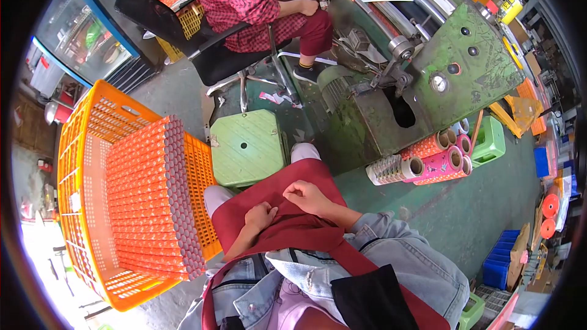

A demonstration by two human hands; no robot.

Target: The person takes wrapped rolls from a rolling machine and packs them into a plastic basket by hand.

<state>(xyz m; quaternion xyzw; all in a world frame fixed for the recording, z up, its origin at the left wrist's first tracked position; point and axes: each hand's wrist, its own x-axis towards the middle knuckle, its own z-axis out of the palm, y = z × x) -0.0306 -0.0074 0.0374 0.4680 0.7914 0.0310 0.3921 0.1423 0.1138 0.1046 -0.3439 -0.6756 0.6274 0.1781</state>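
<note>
My left hand (261, 215) is over my lap on the dark red apron (263, 190), its fingers curled in. I cannot make out whether it pinches anything. My right hand (306, 198) is just to its right and higher, with thumb and fingertips drawn together; whatever they may hold is too small to see. Directly ahead of my knees stands a green plastic stool (247, 146) with a bare top. To my left, an orange crate (125, 102) holds a tall stack of red patterned paper tubes (143, 198), their open ends facing me.
A co-worker (241, 0) in a red checked top sits on a black chair (214, 64) beyond the stool. A green machine (391, 113) with rollers stands ahead right. Printed rolls (437, 162) lie beneath it by another green stool (489, 140). Blue bins (501, 260) are far right.
</note>
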